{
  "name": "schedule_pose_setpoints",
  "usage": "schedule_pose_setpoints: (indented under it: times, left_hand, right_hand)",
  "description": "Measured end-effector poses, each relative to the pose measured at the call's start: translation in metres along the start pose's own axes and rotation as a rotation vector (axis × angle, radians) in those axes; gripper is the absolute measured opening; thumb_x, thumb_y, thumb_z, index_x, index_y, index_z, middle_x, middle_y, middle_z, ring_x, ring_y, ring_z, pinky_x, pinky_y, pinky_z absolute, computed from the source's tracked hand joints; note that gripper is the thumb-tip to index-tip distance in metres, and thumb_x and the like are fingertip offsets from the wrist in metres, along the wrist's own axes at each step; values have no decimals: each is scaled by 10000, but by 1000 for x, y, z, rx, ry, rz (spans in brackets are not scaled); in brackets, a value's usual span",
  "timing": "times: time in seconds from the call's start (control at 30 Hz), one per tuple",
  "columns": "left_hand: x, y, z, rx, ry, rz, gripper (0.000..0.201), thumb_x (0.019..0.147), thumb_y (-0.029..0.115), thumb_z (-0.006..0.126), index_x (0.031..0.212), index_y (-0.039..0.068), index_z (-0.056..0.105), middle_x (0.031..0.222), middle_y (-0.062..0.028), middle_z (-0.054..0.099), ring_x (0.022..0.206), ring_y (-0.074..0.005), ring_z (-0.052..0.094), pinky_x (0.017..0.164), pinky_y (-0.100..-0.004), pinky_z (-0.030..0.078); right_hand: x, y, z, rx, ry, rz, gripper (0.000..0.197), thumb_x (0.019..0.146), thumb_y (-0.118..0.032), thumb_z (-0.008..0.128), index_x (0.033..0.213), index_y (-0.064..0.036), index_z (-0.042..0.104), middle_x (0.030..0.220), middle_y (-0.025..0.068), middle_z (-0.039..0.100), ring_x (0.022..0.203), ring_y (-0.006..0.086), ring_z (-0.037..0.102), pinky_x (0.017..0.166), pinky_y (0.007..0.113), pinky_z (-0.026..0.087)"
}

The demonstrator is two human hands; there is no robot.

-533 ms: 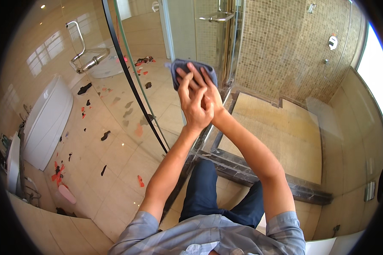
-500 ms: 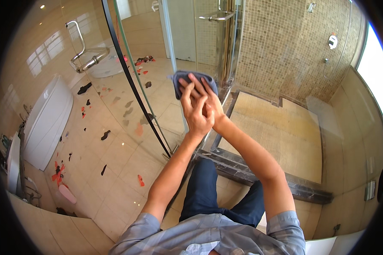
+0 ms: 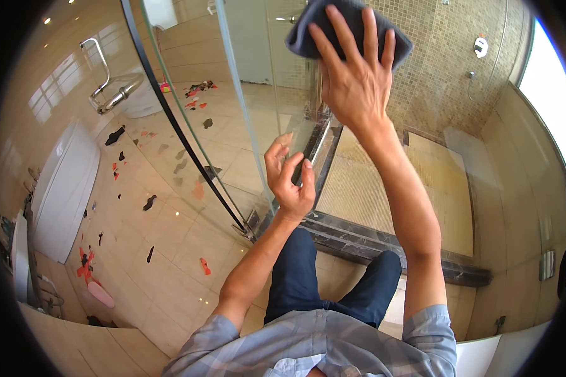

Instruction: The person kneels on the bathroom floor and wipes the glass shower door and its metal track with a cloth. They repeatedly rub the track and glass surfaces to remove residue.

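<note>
A dark grey-blue folded cloth (image 3: 352, 34) is at the top of the view. My right hand (image 3: 358, 85) lies over it with fingers spread, holding it up, seemingly against clear glass. Lower and to the left, my left hand (image 3: 289, 179) is raised with loosely curled fingers set apart and nothing in them. It is nearest to the glass panel's pale edge (image 3: 242, 107), just to its left. Whether either hand touches the glass directly, I cannot tell.
A black-edged glass door (image 3: 173, 119) with a metal handle (image 3: 116, 100) stands at left. Beyond it are a white bathtub (image 3: 66, 188) and black and red scraps (image 3: 149, 202) on the tiles. A dark stone curb (image 3: 358, 235) borders the shower floor (image 3: 371, 182).
My hands, together on the cloth before, are now apart. The right hand has carried the cloth up and to the right; the left has come off it and stays lower.
</note>
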State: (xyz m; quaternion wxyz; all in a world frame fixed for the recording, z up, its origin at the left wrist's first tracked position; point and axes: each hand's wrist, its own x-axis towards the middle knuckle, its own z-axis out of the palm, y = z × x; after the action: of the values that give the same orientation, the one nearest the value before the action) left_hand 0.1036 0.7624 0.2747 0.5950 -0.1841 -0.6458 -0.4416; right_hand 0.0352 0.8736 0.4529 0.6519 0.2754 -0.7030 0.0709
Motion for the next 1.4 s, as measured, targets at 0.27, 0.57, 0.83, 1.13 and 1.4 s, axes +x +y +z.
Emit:
schedule_pose_setpoints:
  times: [0.27, 0.57, 0.83, 1.13, 1.4]
  left_hand:
    - [-12, -5, 11, -120, 81, -40, 196, 867, -59, 603, 1056, -14, 577, 1264, -221, 551, 1134, -323, 564, 986, -423, 448]
    - [9, -10, 29, -133, 57, 3, 212, 877, -58, 593, 1086, -21, 590, 1237, -200, 558, 1131, -301, 568, 968, -402, 456]
    - [55, 10, 67, -277, 24, 58, 102, 897, -1, 585, 991, -36, 606, 976, -105, 639, 858, -180, 536, 777, -302, 429]
    - [102, 23, 107, -497, 36, 118, 144, 958, 59, 553, 861, -28, 615, 809, -84, 634, 746, -168, 566, 687, -303, 441]
    - [76, 27, 129, -271, -2, 421, 47, 842, 20, 589, 827, 8, 631, 820, -80, 657, 737, -237, 573, 749, -354, 429]
  right_hand:
    - [-121, -31, 0, 189, -424, -114, 552, 838, -183, 578, 1390, -161, 594, 1614, 6, 343, 1507, 294, 272, 1190, 502, 256]
    - [-185, 2, -36, 59, -477, -32, 557, 873, -142, 552, 1411, -283, 574, 1580, -76, 401, 1474, 212, 328, 1189, 466, 232]
    - [-33, 62, -50, -110, 14, 46, 530, 820, -112, 635, 1322, -282, 645, 1526, -24, 469, 1457, 329, 326, 1183, 543, 131]
    - [-204, 33, -64, -141, -317, 138, 574, 834, -125, 609, 1375, -318, 607, 1539, -32, 458, 1462, 342, 316, 1205, 537, 82]
    - [-232, 61, -93, -190, -302, 182, 509, 869, -145, 628, 1354, -302, 625, 1516, -10, 483, 1459, 341, 325, 1208, 543, 69]
